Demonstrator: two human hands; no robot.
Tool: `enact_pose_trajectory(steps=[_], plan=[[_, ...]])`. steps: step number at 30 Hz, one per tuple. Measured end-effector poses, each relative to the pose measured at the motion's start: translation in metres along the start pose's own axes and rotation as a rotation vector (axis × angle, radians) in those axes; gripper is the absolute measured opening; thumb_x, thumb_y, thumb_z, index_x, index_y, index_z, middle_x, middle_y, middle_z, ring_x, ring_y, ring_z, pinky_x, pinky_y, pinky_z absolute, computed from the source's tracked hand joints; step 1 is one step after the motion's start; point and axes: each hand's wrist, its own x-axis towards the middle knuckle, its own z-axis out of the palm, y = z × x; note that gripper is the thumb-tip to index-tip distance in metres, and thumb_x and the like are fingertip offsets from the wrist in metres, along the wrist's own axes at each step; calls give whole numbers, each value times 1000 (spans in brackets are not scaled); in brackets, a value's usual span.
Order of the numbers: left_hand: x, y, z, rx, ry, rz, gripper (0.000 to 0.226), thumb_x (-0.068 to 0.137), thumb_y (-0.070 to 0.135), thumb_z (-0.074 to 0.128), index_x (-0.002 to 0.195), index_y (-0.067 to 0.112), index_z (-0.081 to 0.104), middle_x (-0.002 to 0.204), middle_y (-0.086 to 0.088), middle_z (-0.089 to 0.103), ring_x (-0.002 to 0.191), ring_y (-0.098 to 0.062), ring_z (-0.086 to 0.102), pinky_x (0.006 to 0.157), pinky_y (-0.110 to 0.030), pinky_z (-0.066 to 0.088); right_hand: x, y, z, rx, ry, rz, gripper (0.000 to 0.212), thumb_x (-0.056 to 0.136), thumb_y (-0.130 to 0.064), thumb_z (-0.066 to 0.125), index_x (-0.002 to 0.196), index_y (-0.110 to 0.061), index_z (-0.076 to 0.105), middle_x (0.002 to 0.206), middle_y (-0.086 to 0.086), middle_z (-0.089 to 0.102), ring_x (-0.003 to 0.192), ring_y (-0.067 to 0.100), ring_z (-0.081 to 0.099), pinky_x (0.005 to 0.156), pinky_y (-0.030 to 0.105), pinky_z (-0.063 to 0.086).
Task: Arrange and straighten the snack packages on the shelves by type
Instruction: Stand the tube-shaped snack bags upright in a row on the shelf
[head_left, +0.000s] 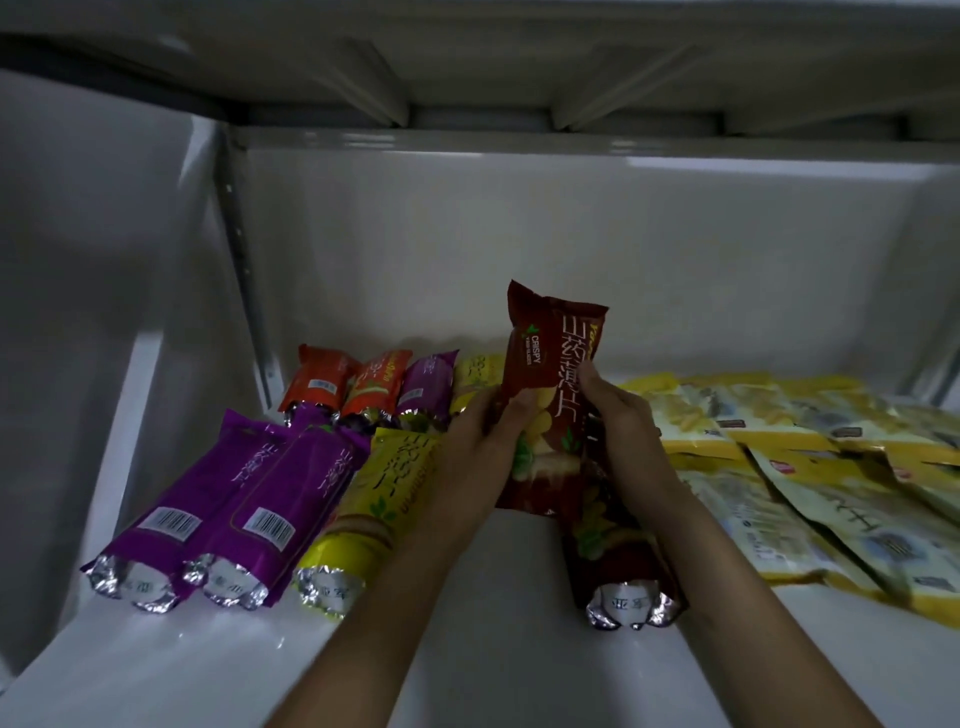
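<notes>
Both forearms reach in from the near edge toward the middle of the white shelf (493, 649). From where I sit, my left hand (475, 457) and right hand (631, 441) are both grasping one dark red snack package (550, 405), held upright and slightly tilted above the shelf, its top seal toward the far wall. The left fingers curl round its left edge, and the right thumb and fingers pinch its right edge about halfway up.

Just below that pack, a second dark red package (618, 551) lies flat on the shelf with its silver foil end facing near; my right wrist passes over it.

On the near left, two purple packages (208, 499) lie side by side, touching, foil ends toward me and barcodes facing up. A yellow package (374, 509) lies just beside them on the right, partly under my left forearm.

Farther back on the left stands a row of packs lying end-on: two orange packages (343, 384), then a purple one (428, 387), then a yellow one (475, 379) partly hidden behind my left hand.

On the right side of the shelf a loose, overlapping spread of flat yellow bags (810, 467) runs from the far wall toward the near edge, lying at mixed angles. I cannot read their print.
</notes>
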Motion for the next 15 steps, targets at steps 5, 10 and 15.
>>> enact_pose_trajectory(steps=[5,10,15], plan=[[-4,-19,-2,-54,-57,24,30,100,47,63,120,27,74,113,1,79,106,-23,76,94,-46,59,4,6,-10,-152,121,-183,57,103,-57,51,102,-6,77,99,6,81,96,28,77,94,59,58],[-7,-21,-2,-170,-97,18,28,98,32,60,120,19,73,113,-4,79,107,-26,76,88,-35,60,8,15,-15,-215,154,-259,59,101,-60,56,90,-5,74,89,10,77,87,35,74,85,62,57],[-7,-26,-4,-224,-138,-38,47,95,51,70,131,20,71,130,-8,73,123,-32,68,111,-55,48,8,22,-19,-220,235,-338,70,103,-60,52,83,6,63,82,28,66,78,48,63,74,62,53]])
